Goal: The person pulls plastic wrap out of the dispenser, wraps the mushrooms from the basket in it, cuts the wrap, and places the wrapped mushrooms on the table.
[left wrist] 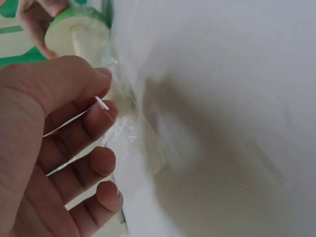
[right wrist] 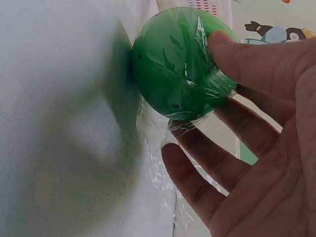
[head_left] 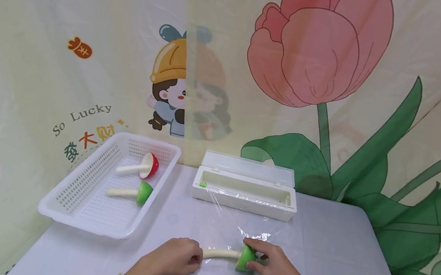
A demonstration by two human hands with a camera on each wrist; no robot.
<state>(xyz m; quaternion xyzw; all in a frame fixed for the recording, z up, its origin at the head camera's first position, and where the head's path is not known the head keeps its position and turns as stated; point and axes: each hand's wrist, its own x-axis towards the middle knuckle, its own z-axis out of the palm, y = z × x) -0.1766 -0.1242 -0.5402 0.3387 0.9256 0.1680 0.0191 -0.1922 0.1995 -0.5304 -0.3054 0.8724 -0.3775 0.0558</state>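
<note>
A mushroom-shaped piece with a green cap (head_left: 246,257) and a pale stem (head_left: 221,253) lies across the white table in front of me. Clear plastic wrap (head_left: 259,236) covers its cap and stretches back toward a white box. My right hand (head_left: 276,264) grips the cap through the wrap, thumb and fingers on opposite sides; creased film clings to the cap (right wrist: 182,64) in the right wrist view. At the stem's free end, my left hand (head_left: 178,257) pinches an edge of the wrap (left wrist: 102,103) between thumb and forefinger, its other fingers loosely bent.
The long white wrap box (head_left: 243,202) stands at the back with its clear lid (head_left: 248,167) raised. To the left, a white perforated basket (head_left: 81,226) holds a red-capped mushroom (head_left: 151,166) and another green-capped mushroom (head_left: 144,193). A printed curtain (head_left: 230,7) hangs behind the table.
</note>
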